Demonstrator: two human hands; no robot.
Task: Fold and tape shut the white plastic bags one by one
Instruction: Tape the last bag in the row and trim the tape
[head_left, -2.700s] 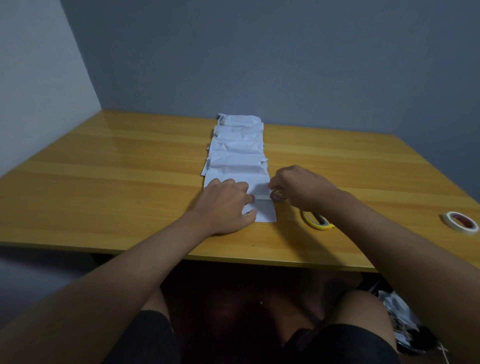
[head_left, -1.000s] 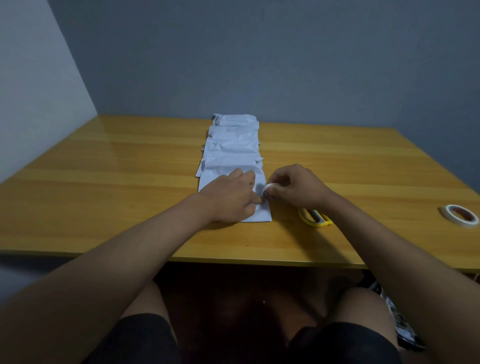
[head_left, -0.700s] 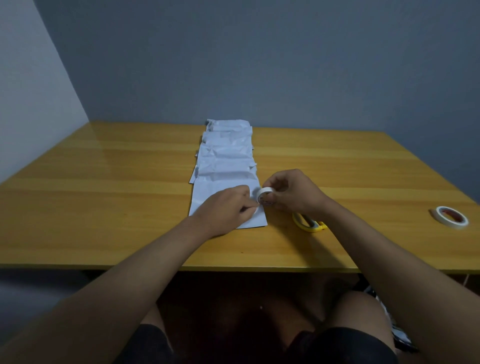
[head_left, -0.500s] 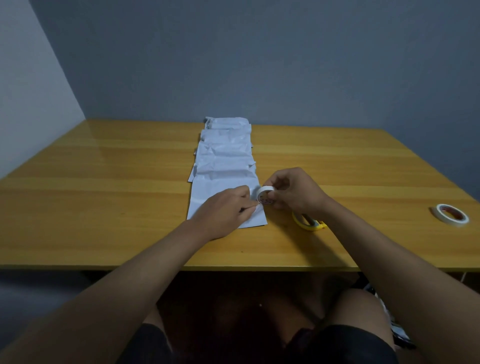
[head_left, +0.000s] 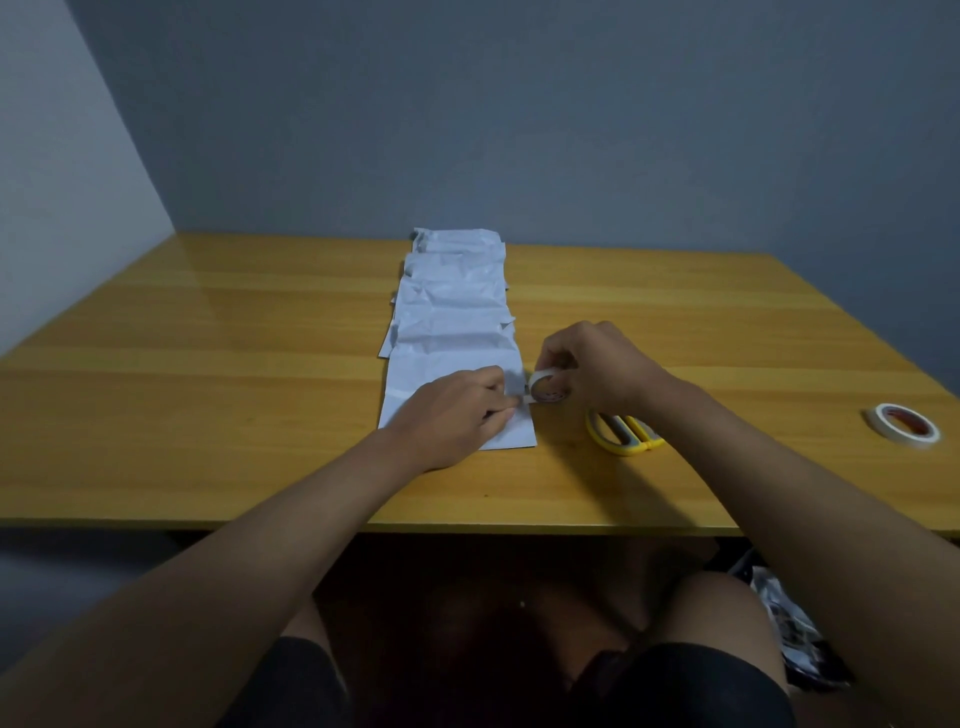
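a wooden table (head_left: 208, 415) is standing against grey walls. near centre, the left hand (head_left: 457, 413) is pinching tape on the thin, limp nearest bag (head_left: 441, 371); the right hand (head_left: 592, 369) is gripping the light tape roll (head_left: 545, 387) by its rim.

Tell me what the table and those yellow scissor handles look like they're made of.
Table: looks like wood or wood-look laminate, with long grain stripes and a glossy sheen near the wall. Scissor handles: probably plastic, uniform bright yellow, smooth moulded loops with grey lining.
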